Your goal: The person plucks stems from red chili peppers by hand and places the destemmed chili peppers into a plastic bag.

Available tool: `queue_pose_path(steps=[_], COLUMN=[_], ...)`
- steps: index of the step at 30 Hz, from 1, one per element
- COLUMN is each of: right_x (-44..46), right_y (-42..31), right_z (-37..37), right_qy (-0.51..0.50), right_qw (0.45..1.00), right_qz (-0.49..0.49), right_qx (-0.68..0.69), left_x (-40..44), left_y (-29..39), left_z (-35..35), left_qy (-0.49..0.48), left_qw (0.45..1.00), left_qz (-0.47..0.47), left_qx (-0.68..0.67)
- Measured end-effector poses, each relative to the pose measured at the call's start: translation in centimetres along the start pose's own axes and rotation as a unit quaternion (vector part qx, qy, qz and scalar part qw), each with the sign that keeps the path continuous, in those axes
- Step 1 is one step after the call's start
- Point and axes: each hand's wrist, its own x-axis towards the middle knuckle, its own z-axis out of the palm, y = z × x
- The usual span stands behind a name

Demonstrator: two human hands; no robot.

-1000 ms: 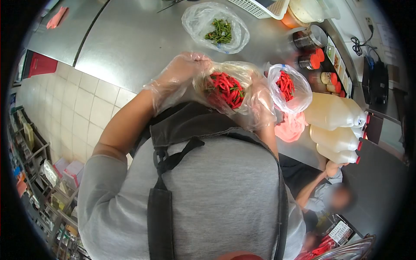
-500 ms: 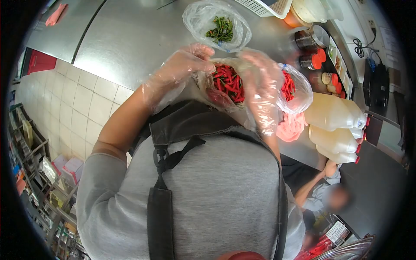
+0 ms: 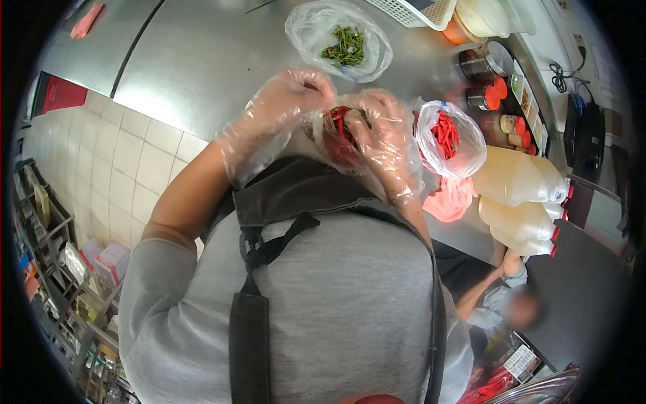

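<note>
Your right hand (image 3: pixel 383 128) had just come down into the clear bag (image 3: pixel 334 149) of red chillies (image 3: pixel 340 120) at the counter's (image 3: pixel 202 60) near edge, fingers curled; that suggested you were picking among them, though I couldn't tell whether it gripped any. Your left hand (image 3: pixel 303 94) stayed half-curled by the bag's left side, its hold unclear.

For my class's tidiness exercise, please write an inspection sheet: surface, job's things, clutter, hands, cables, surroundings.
Surface: grey metal counter
Job's things: clear plastic bag of slim red chillies; whitish plastic bag of more red chillies; wide translucent plastic bag of green stalks
Clutter: crumpled pink item
Hands: clear-gloved left hand at the first bag's rim; clear-gloved right hand over its opening
Cables: coiled black cable
Surroundings: beige tiled floor; another person
</note>
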Motion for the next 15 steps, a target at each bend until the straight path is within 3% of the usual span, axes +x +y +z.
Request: queue_pose_path(steps=[1,4,5,7,8,10,11,13,15], right_x=[0.1,0.4,0.1,0.0,-0.3,-0.5,-0.4,-0.1,0.3], right_y=[0.2,1.3,1.8,2.3,2.3,2.3,2.3,2.1,1.8], right_z=[0.2,0.8,0.9,0.8,0.5,0.2,-0.1,-0.5,-0.5], right_qy=[0.002,-0.048,-0.038,-0.031,-0.002,0.026,0.027,0.028,0.011], right_qw=[1.0,0.996,0.997,0.998,0.998,0.996,0.998,0.999,0.993], right_qz=[0.002,-0.058,-0.055,-0.054,-0.064,-0.072,-0.048,-0.023,-0.109], right_qx=[0.0,-0.045,-0.035,-0.021,-0.029,-0.037,-0.028,-0.02,-0.043], left_x=[-0.1,0.4,0.4,0.0,-0.1,0.0,0.2,0.4,0.7], left_y=[0.4,0.1,0.2,0.3,0.2,0.0,0.0,0.1,0.8], left_z=[0.1,0.0,-0.2,-0.5,-0.6,-0.9,-0.9,-0.6,0.2], left_qy=[-0.011,0.017,0.018,0.012,0.015,0.039,0.039,0.074,0.08], left_qw=[0.982,0.969,0.97,0.989,0.989,0.998,0.998,0.961,0.941], left_qz=[-0.09,-0.151,-0.15,-0.027,-0.03,0.043,0.04,0.104,0.118], left_qx=[-0.168,-0.192,-0.191,-0.146,-0.147,0.014,0.012,0.247,0.307])
